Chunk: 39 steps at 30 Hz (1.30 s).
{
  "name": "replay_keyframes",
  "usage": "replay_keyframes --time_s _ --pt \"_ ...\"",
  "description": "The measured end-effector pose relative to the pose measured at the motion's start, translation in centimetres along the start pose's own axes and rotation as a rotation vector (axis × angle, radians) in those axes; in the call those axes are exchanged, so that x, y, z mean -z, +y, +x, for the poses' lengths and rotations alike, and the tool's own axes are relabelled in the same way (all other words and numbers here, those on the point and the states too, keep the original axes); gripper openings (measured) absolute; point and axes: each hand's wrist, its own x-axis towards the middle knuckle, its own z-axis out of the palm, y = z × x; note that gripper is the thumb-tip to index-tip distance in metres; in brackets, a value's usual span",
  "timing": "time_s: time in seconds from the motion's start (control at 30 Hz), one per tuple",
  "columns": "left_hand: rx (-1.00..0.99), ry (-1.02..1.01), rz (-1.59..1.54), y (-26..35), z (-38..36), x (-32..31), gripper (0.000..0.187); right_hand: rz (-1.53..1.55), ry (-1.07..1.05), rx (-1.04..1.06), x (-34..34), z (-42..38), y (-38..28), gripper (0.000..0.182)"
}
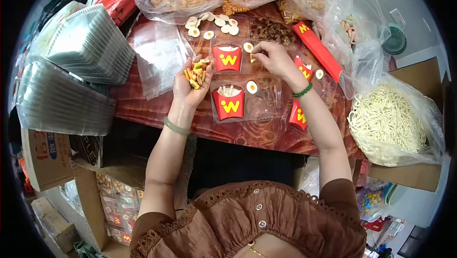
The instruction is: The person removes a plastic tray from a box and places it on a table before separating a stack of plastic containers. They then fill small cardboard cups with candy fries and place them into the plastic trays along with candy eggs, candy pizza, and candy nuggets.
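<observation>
My left hand (187, 92) is palm up with its fingers curled round a handful of small orange, yellow and green toy food pieces (195, 74). My right hand (273, 59) pinches a small orange piece (253, 58) just below a toy fried egg (248, 47). Beneath it lies a clear plastic tray (261, 110) on the table. Two red fry boxes with a yellow letter, an upper one (228, 59) and a lower one (230, 104), sit in the tray. Both hold pale fry sticks, and another fried egg (252, 87) lies beside the lower box.
Nested clear trays (90, 44) rise at the left beside flat plastic sheets (159, 53). Loose toy eggs (220, 21) and brown bits (271, 31) lie at the back. Stacked red boxes (318, 51) and a bag of pale fry sticks (390, 117) are on the right.
</observation>
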Motion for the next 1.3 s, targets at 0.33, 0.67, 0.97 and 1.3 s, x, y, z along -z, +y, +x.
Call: replay_keyframes --time_s 0.33,0.67,0.97,1.3 --pt "-0.042 0.094 0.125 -0.4 0.4 0.2 0.029 -0.077 0.034 -0.021 -0.5 0.2 0.9 0.017" --pt "0.093 0.003 0.132 -2.3 -0.6 -2.3 0.033 0.186 -0.098 0.186 -1.4 1.3 -6.8 0.019" --pt "0.101 0.068 0.056 -0.6 0.0 -1.1 0.031 0.0 -0.164 -0.015 0.4 1.6 -2.1 0.015" --pt "0.028 0.166 0.171 -0.4 0.3 -1.1 0.032 -0.052 -0.027 0.003 -1.3 -0.1 -0.6 0.015"
